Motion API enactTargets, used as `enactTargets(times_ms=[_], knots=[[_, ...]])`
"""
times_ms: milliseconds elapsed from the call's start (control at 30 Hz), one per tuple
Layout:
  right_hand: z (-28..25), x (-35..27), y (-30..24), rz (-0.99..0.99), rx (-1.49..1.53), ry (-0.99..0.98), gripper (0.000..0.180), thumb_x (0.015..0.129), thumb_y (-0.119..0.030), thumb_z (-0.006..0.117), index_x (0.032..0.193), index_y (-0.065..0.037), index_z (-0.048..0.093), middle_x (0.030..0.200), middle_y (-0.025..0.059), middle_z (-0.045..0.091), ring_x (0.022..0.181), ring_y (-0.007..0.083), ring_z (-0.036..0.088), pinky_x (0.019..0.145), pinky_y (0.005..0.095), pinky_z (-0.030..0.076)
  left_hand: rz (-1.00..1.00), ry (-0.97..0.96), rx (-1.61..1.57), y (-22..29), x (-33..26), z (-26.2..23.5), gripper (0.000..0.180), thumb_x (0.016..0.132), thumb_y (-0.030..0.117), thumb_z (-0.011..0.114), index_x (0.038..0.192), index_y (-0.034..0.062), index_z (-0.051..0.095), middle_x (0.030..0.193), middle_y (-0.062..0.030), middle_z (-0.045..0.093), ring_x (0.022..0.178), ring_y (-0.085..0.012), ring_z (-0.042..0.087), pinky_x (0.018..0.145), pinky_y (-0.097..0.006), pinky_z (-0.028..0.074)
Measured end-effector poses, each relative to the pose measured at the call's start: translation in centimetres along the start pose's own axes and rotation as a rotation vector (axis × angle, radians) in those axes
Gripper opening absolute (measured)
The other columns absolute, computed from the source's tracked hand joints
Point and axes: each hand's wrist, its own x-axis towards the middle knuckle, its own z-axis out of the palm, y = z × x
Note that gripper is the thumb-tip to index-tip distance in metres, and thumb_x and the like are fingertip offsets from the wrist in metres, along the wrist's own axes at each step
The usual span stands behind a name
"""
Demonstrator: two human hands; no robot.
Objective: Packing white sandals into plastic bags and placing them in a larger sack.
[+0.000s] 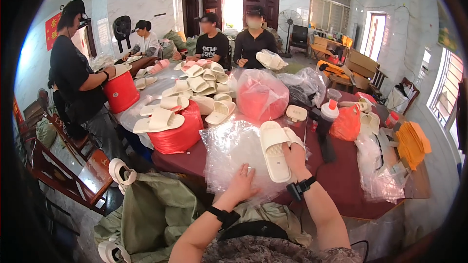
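Observation:
My right hand [295,159] grips a pair of cream slippers [274,153], held soles-down over the table with the near one's footbed facing up. The second slipper is partly hidden behind the first and my fingers. To the left, my left hand [238,184] rests on a stack of clear plastic bags [226,143], its fingers stretched out over the film. Beyond the bags, loose cream slippers [200,84] and a few pink ones are heaped on the table. Some cream slippers [163,121] lie on a red plastic-wrapped bundle [181,135].
A red bundle in clear plastic [262,96], a dark bottle with a white top [327,117], a red bag [346,122] and orange packets [412,143] stand on the maroon tablecloth [341,185]. An open green sack [156,207] stands at my left. Several people work around the table.

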Motion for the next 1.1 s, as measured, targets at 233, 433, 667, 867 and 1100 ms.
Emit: enactTargets(times_ms=[233,433,667,867,1100], knots=[[-3.2,-4.5,4.4,-0.142,0.298,-0.026,0.034,0.089,-0.024,0.059,0.076,0.007,0.063,0.071,0.0229,0.062,0.067,0.0360,0.063,0.061,0.0441,0.046,0.000,-0.106,0.090,-0.4,0.9,-2.6,0.084,0.072,0.052,0.075,0.145,0.0235,0.043,0.149,-0.0341,0.026,0.138,-0.0482,0.027,0.112,-0.047,0.031],[-6.3,-9.5,1.1,-0.327,0.597,-0.280,0.029,0.085,-0.014,0.058,0.109,0.000,0.063,0.100,0.0198,0.066,0.091,0.0324,0.066,0.078,0.0380,0.051,0.046,-0.001,0.039,-2.7,3.1,-0.8,0.079,0.076,0.040,0.072,0.146,0.0207,0.040,0.148,-0.0357,0.026,0.137,-0.0493,0.029,0.111,-0.047,0.032],[-5.3,-11.5,2.2,-0.474,0.304,-0.541,0.029,0.085,-0.023,0.061,0.107,-0.003,0.063,0.094,0.0206,0.064,0.088,0.0386,0.062,0.076,0.0446,0.051,0.193,-0.022,-0.048,-3.3,2.9,-2.2,0.062,0.087,0.034,0.060,0.144,0.0183,0.042,0.145,-0.0374,0.030,0.135,-0.0513,0.032,0.110,-0.047,0.033],[-5.8,-12.4,2.5,-0.462,0.246,-0.545,0.027,0.086,-0.026,0.061,0.099,-0.003,0.063,0.087,0.0197,0.064,0.082,0.0385,0.062,0.072,0.0458,0.050,0.152,-0.087,-0.068,-2.9,3.0,-3.2,0.055,0.092,0.030,0.057,0.144,0.0182,0.042,0.142,-0.0345,0.035,0.135,-0.0491,0.031,0.110,-0.047,0.034],[-6.7,-13.5,2.0,-0.488,0.289,-0.607,0.027,0.087,-0.027,0.060,0.099,-0.002,0.062,0.086,0.0199,0.063,0.082,0.0382,0.062,0.071,0.0455,0.050,0.053,-0.153,-0.208,-3.2,3.6,-3.4,0.048,0.101,0.041,0.036,0.143,0.0207,0.045,0.146,-0.0350,0.031,0.137,-0.0505,0.027,0.114,-0.048,0.025]])
